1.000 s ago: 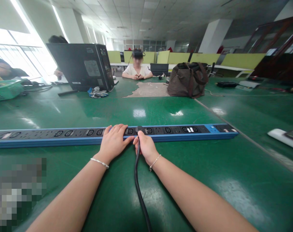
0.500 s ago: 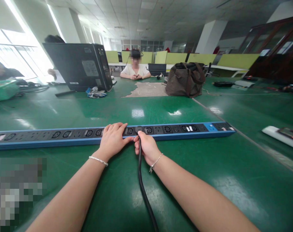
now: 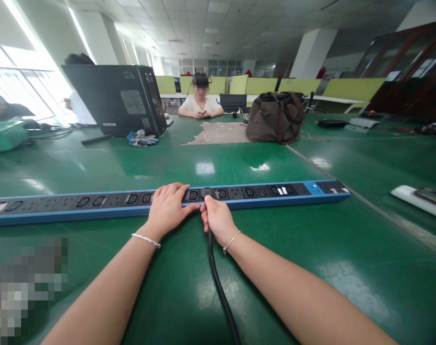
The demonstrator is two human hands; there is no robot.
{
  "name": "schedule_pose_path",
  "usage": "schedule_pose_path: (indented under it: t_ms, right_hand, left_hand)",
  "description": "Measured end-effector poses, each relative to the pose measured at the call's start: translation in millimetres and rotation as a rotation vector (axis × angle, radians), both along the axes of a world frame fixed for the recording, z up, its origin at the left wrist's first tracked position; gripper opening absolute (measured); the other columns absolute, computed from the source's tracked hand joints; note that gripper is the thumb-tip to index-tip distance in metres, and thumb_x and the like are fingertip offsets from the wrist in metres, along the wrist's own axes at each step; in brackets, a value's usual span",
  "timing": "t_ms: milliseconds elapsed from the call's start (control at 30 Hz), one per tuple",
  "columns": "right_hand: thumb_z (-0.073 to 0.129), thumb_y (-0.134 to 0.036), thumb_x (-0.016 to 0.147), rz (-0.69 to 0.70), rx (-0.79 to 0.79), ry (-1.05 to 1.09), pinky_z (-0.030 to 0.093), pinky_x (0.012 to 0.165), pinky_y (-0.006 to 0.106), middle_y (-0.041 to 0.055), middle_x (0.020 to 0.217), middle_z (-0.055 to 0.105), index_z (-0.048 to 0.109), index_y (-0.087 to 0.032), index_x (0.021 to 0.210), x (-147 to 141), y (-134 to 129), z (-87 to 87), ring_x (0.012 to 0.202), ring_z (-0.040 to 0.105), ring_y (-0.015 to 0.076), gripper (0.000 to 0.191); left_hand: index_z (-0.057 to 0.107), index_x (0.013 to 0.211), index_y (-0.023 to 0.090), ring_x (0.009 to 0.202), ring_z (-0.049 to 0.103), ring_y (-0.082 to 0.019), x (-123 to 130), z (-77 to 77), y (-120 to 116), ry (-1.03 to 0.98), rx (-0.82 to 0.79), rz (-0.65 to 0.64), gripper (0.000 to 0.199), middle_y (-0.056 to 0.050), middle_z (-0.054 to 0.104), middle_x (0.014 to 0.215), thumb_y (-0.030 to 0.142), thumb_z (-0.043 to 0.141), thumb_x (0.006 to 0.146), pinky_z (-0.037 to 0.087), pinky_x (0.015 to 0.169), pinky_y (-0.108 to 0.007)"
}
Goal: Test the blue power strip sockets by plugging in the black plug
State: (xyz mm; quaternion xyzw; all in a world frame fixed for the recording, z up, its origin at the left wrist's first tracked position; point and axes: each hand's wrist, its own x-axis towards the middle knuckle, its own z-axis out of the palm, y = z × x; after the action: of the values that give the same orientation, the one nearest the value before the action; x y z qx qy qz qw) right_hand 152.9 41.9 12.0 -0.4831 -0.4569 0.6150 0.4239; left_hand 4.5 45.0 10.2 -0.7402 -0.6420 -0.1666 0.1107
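Observation:
A long blue-and-black power strip [image 3: 235, 193] with many sockets lies across the green table. My left hand [image 3: 168, 203] grips it across its width, fingers over the top toward the far edge and thumb along the near side. Just to the right, my right hand [image 3: 218, 215] is closed on a black power plug [image 3: 206, 191], which sits against the strip's socket face. How deep the plug is in a socket cannot be made out. From under the right hand its thick black cord [image 3: 219, 282] runs down toward me over the table.
A black computer case [image 3: 113, 100] stands at the back left, with work gloves [image 3: 142, 139] beside it. A brown bag [image 3: 275, 119] is at the back right. A person [image 3: 200, 103] sits across the table. A green basket [image 3: 5, 136] stands far left, a white device [image 3: 419, 201] right.
My right hand has shifted slightly and its fingers now cover the top of the cord. The cord's lower part has swung a little to the right. My left hand stays in place.

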Motion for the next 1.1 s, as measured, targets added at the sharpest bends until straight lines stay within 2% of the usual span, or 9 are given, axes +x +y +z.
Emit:
schedule_pose_path:
  t_ms: [200, 333, 400, 567, 667, 800, 900, 1000, 1100]
  right_hand:
    - [0.034, -0.032, 0.093, -0.004, 0.007, 0.008, 0.024, 0.026, 0.016, -0.0088, 0.032, 0.041, 0.046, -0.018, 0.058, 0.6, 0.9, -2.9, 0.021, 0.037, 0.0057, 0.04]
    - [0.041, -0.044, 0.09, 0.152, 0.22, 0.064, 0.027, 0.028, 0.015, -0.0095, 0.037, 0.044, 0.048, -0.018, 0.064, 2.0, -13.8, 19.2, 0.025, 0.04, 0.0048, 0.037]
    - [0.041, -0.051, 0.088, 0.193, 0.271, 0.13, 0.027, 0.028, 0.015, -0.01, 0.037, 0.043, 0.048, -0.019, 0.066, 1.8, -21.5, 30.8, 0.026, 0.041, 0.0051, 0.04]
    - [0.04, -0.048, 0.088, 0.09, 0.173, 0.162, 0.027, 0.028, 0.016, -0.0091, 0.034, 0.041, 0.046, -0.019, 0.063, 12.3, -15.5, 37.8, 0.024, 0.038, 0.0058, 0.039]
    - [0.037, -0.04, 0.09, 0.051, 0.071, 0.21, 0.023, 0.028, 0.017, -0.0082, 0.033, 0.037, 0.046, -0.019, 0.062, 41.3, 1.0, 45.6, 0.024, 0.034, 0.0065, 0.036]
    - [0.028, -0.031, 0.093, -0.048, -0.103, 0.234, 0.016, 0.03, 0.017, -0.0091, 0.033, 0.026, 0.041, -0.02, 0.06, 105.7, 21.3, 64.4, 0.025, 0.021, 0.0053, 0.037]
    - [0.025, -0.028, 0.092, -0.093, -0.199, 0.159, 0.011, 0.032, 0.018, -0.0097, 0.036, 0.02, 0.039, -0.02, 0.058, 148.6, 31.4, 66.3, 0.028, 0.015, 0.0046, 0.038]
    - [0.026, -0.028, 0.092, -0.06, -0.24, 0.139, 0.009, 0.034, 0.018, -0.0102, 0.038, 0.018, 0.039, -0.02, 0.057, 167.1, 36.5, 58.2, 0.03, 0.012, 0.0042, 0.039]
    - [0.026, -0.028, 0.092, -0.05, -0.269, 0.132, 0.009, 0.035, 0.018, -0.0103, 0.039, 0.018, 0.04, -0.02, 0.057, 164.9, 37.9, 51.6, 0.03, 0.012, 0.0039, 0.039]
  left_hand:
    - [0.053, 0.127, 0.02, 0.118, 0.049, -0.028, 0.4, 0.8, -0.3, 0.01, -0.004, -0.006, 0.061, -0.011, 0.058, 0.126, 0.058, 0.049, 0.08, 0.033, 0.103, -0.044]
    - [0.057, 0.123, 0.019, 0.116, 0.052, -0.027, 3.0, 4.4, -1.1, 0.015, -0.026, 0.011, 0.051, -0.01, 0.06, 0.123, 0.05, 0.044, 0.084, 0.031, 0.104, -0.045]
    - [0.059, 0.12, 0.02, 0.114, 0.053, -0.026, 3.8, 5.9, -1.0, 0.02, -0.043, 0.012, 0.046, -0.01, 0.062, 0.121, 0.045, 0.041, 0.086, 0.031, 0.105, -0.045]
    - [0.056, 0.124, 0.022, 0.117, 0.052, -0.026, 2.4, 4.6, 1.4, 0.007, -0.046, 0.014, 0.053, -0.009, 0.06, 0.125, 0.054, 0.042, 0.085, 0.029, 0.107, -0.046]
    - [0.055, 0.126, 0.02, 0.118, 0.051, -0.028, 0.6, 1.8, 3.1, 0.015, -0.043, 0.012, 0.062, -0.01, 0.059, 0.126, 0.062, 0.042, 0.082, 0.028, 0.108, -0.047]
    - [0.055, 0.127, 0.022, 0.118, 0.051, -0.027, -0.8, -1.1, 3.7, 0.015, -0.026, 0.0, 0.063, -0.01, 0.059, 0.127, 0.064, 0.039, 0.083, 0.027, 0.108, -0.047]
    - [0.055, 0.127, 0.022, 0.118, 0.051, -0.026, -1.2, -2.4, 3.5, 0.022, -0.013, -0.003, 0.063, -0.009, 0.059, 0.127, 0.065, 0.038, 0.083, 0.026, 0.108, -0.046]
    - [0.054, 0.127, 0.021, 0.118, 0.052, -0.027, -1.7, -3.0, 3.6, 0.028, -0.009, -0.003, 0.065, -0.01, 0.059, 0.126, 0.065, 0.037, 0.083, 0.027, 0.108, -0.047]
    - [0.055, 0.127, 0.021, 0.118, 0.052, -0.027, -2.1, -3.6, 3.9, 0.02, 0.003, -0.012, 0.065, -0.011, 0.06, 0.126, 0.065, 0.039, 0.083, 0.027, 0.108, -0.048]
